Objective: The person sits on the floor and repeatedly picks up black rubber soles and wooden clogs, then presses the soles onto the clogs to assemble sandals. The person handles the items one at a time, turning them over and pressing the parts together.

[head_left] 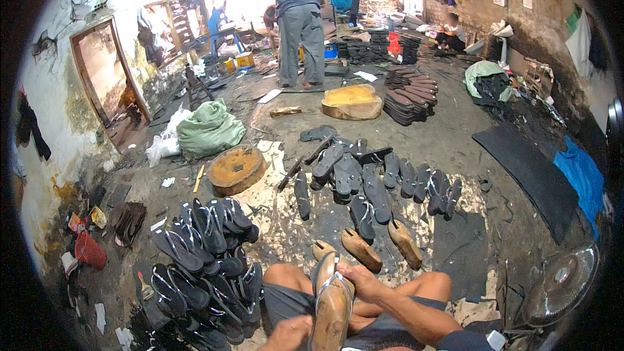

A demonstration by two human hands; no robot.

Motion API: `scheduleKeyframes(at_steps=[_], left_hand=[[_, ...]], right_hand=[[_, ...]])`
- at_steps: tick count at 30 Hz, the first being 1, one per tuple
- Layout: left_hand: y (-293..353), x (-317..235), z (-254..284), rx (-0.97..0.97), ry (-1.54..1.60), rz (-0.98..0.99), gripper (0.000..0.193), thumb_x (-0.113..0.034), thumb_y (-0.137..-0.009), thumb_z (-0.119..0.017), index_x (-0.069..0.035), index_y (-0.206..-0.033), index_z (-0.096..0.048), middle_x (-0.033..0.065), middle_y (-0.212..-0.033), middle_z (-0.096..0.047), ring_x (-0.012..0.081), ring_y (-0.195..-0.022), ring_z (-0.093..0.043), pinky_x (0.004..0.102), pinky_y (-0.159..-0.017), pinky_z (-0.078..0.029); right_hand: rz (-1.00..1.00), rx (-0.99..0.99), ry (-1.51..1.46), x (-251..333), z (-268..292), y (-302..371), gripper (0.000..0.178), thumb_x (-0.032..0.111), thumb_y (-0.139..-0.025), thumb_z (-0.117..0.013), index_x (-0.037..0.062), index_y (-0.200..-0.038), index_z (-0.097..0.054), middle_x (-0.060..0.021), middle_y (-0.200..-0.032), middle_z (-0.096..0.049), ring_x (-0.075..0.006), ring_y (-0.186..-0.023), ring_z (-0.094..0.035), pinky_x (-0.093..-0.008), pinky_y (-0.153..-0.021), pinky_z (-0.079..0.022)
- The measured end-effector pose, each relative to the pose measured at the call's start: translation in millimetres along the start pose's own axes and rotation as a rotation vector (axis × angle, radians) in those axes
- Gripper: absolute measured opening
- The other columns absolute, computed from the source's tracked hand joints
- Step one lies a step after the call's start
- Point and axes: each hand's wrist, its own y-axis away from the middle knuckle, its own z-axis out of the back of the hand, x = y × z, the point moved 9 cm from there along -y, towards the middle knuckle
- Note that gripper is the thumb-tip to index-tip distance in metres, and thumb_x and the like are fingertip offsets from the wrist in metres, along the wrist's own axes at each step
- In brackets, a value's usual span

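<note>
A wooden shoe last [330, 317] stands tilted over my lap, with a silver-white thong strap [333, 284] across it and a dark sandal sole along its edge. My right hand [359, 282] grips its upper end, thumb on the front near the strap. My left hand [290, 334] is closed beside the lower part of the last; what its fingers hold, if anything, is hidden. Just beyond lie more wooden lasts [404, 244]. Finished-looking black thong sandals [208, 227] are piled to my left.
Loose black sandals [343, 172] spread over the floor ahead. Round wooden blocks [237, 169], a green sack [211, 129] and stacked brown soles [409, 96] lie farther off. A fan [560, 284] stands at right, a red basket [90, 250] at left. A person [300, 19] stands ahead.
</note>
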Motion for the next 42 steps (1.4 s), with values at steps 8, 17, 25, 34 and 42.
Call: scheduleKeyframes(at_steps=[8, 17, 25, 34, 42], left_hand=[[-21.2, -150.0, 24.2, -0.109, 0.615, -0.08, 0.128, -0.045, -0.08, -0.079, -0.005, -0.156, 0.016, 0.0184, -0.159, -0.015, 0.0284, -0.146, -0.023, 0.0414, -0.118, -0.024], [-73.4, -200.4, 75.4, -0.126, 1.204, -0.509, 0.102, -0.049, -0.081, -0.065, -0.007, -0.158, -0.013, 0.0261, -0.154, -0.03, 0.0431, -0.137, -0.041, 0.0501, -0.111, -0.04], [-103.3, -167.9, 69.4, -0.19, 1.018, -0.3, 0.076, -0.026, -0.095, -0.056, 0.0, -0.156, -0.018, 0.0154, -0.155, -0.034, 0.0244, -0.139, -0.04, 0.0386, -0.116, -0.03], [-108.8, -148.3, 48.1, -0.13, 0.738, -0.237, 0.084, -0.013, -0.092, -0.067, 0.0, -0.156, -0.014, 0.0142, -0.144, -0.046, 0.0215, -0.128, -0.051, 0.0358, -0.108, -0.042], [-103.3, -139.8, 56.1, -0.238, 0.636, -0.19, 0.091, -0.013, -0.091, -0.07, -0.001, -0.158, -0.008, 0.0185, -0.145, -0.045, 0.024, -0.128, -0.051, 0.0358, -0.106, -0.043]], right_hand=[[0.236, 0.01, 0.777, 59.1, -16.3, -2.2, 0.066, 0.053, -0.102, -0.047, -0.0007, -0.14, -0.046, -0.0162, -0.133, -0.048, -0.024, -0.124, -0.042, -0.0366, -0.104, -0.036], [-0.05, 0.638, -0.946, -28.0, -95.3, 73.4, 0.075, 0.052, -0.099, -0.046, 0.0074, -0.155, -0.027, -0.0168, -0.148, -0.045, -0.0347, -0.129, -0.052, -0.0605, -0.098, -0.048], [0.431, -0.102, -0.167, 36.8, -19.9, 53.2, 0.079, 0.018, -0.091, -0.061, 0.0054, -0.157, -0.018, -0.0167, -0.145, -0.044, -0.0262, -0.134, -0.046, -0.0393, -0.111, -0.038], [0.215, -0.109, -0.379, 19.9, -1.7, 34.0, 0.078, 0.021, -0.093, -0.065, 0.0082, -0.153, -0.016, -0.0185, -0.137, -0.05, -0.0231, -0.118, -0.056, -0.0393, -0.1, -0.048], [0.35, -0.28, 0.032, 5.0, 10.8, 20.3, 0.068, 0.029, -0.1, -0.058, 0.0024, -0.15, -0.022, -0.0173, -0.14, -0.044, -0.0246, -0.132, -0.043, -0.0425, -0.11, -0.036]])
